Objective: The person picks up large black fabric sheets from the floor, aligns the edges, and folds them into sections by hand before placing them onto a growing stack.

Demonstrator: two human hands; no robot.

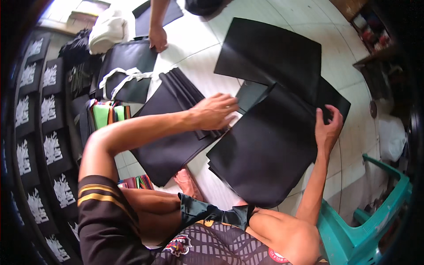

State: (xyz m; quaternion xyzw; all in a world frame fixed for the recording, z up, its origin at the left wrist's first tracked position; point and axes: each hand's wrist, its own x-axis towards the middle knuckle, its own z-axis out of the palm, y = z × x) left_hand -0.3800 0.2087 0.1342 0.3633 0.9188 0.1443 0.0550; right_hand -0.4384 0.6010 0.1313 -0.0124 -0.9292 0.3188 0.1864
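Several large black sheets of a smooth fabric-like material lie on the floor in front of me. My left hand (213, 112) is above the gap between the left pile (165, 132), which has narrow folded black strips (187, 90) on top, and a black sheet (269, 141) on the right. Its fingers are loosely bent, with the thumb apart. My right hand (329, 127) is at the right edge of that sheet, thumb and fingers spread apart. Another black sheet (271, 48) lies beyond, overlapping the others at an angle.
Another person's hand (158, 39) touches a black stack (128, 66) with white straps at the far left. Black printed pieces (51, 112) line the left side. Colourful folded cloths (108, 112) sit beside the left pile. A green plastic chair (353, 229) stands at the near right.
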